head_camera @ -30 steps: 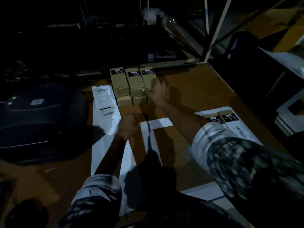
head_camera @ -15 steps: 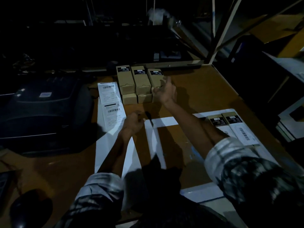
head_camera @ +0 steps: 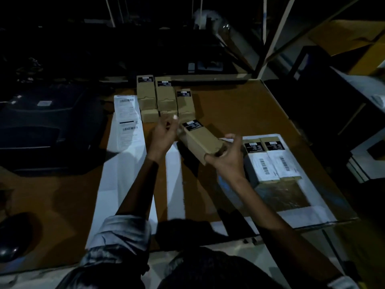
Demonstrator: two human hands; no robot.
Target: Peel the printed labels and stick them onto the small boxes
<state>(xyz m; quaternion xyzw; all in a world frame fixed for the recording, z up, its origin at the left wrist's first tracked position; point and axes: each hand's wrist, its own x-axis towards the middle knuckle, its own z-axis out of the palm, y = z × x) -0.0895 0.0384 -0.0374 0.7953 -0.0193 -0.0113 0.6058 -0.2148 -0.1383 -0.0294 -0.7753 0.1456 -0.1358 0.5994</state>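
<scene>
Hands: right (head_camera: 226, 157) gripping box (head_camera: 200, 140), left (head_camera: 164, 132) just beside.

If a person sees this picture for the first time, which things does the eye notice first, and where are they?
First, the brown box held above the middle of the table, the right hand gripping its near end and the left hand at its far end. Next, the strip of printed labels lying left of the hands, and the two boxes with white labels lying side by side on the right.
</scene>
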